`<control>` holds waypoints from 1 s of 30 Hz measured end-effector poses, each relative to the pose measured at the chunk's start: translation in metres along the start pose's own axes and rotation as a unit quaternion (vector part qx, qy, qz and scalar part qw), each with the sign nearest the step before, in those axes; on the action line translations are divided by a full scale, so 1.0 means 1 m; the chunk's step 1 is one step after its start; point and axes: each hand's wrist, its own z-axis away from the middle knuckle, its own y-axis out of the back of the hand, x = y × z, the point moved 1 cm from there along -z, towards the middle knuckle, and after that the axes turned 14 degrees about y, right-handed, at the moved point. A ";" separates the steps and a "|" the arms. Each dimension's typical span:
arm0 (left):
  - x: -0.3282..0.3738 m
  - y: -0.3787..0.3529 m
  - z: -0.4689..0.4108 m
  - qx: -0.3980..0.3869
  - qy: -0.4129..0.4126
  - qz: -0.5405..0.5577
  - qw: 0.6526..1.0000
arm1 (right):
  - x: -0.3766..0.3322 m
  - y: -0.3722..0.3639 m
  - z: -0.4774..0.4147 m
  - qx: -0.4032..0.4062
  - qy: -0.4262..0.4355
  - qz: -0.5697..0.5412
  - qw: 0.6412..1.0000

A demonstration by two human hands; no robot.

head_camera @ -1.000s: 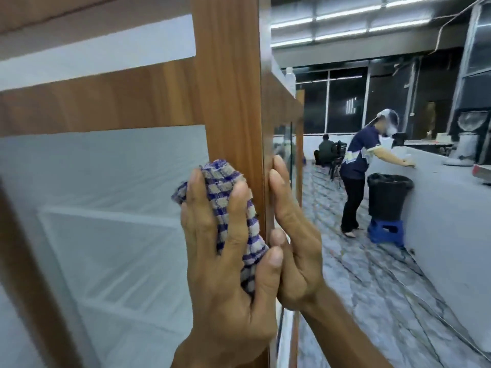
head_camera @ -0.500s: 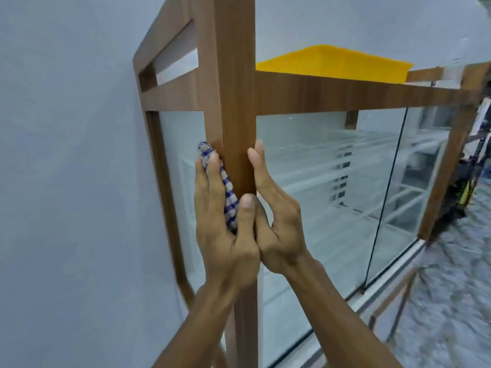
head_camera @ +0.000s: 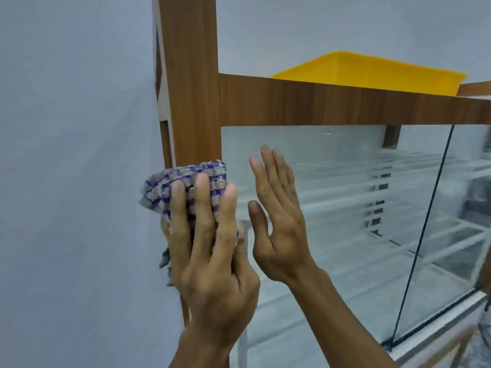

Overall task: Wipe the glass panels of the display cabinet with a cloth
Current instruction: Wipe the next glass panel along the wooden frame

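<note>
The display cabinet has a wooden corner post [head_camera: 191,88] and a front glass panel [head_camera: 345,203] with white shelves behind it. A blue-and-beige checked cloth [head_camera: 186,179] is wadded against the post at its right edge, next to the glass. My left hand [head_camera: 212,261] lies over the cloth with fairly straight fingers and presses it to the post; a bit of cloth hangs below the hand. My right hand [head_camera: 276,221] is held flat with straight fingers just right of it, in front of the glass. Whether it touches the glass cannot be told.
A grey wall [head_camera: 74,155] stands close on the left of the cabinet. A yellow tray [head_camera: 372,73] sits on top, behind the wooden top rail [head_camera: 345,104]. A second sliding glass pane [head_camera: 467,213] overlaps at the right. Patterned floor shows at the bottom right.
My view swung from the cabinet's side to its front. The left hand carried the cloth from the side glass across the post. The right hand let go of the post and opened flat.
</note>
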 end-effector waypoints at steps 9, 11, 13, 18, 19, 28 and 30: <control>0.026 -0.061 -0.010 -0.084 -0.075 -0.076 0.991 | 0.054 0.014 0.008 0.066 0.050 -0.036 0.996; 0.022 -0.071 -0.017 -0.107 -0.044 -0.096 0.989 | 0.067 0.019 0.007 0.080 0.056 0.012 0.995; 0.018 -0.075 -0.017 -0.113 -0.029 -0.160 0.980 | 0.077 0.026 0.006 0.077 0.062 0.032 0.995; 0.020 -0.079 -0.013 -0.105 -0.027 -0.279 0.954 | 0.098 0.042 0.007 0.034 0.128 0.019 0.991; 0.022 -0.079 -0.014 -0.102 -0.026 -0.291 0.951 | 0.103 0.047 0.006 0.031 0.132 0.020 0.991; 0.020 -0.096 -0.024 -0.005 -0.015 -0.325 0.946 | 0.126 0.057 0.010 -0.020 0.157 0.046 0.986; 0.024 -0.109 -0.020 0.043 0.032 -0.328 0.943 | 0.124 0.055 0.011 -0.010 0.144 0.047 0.988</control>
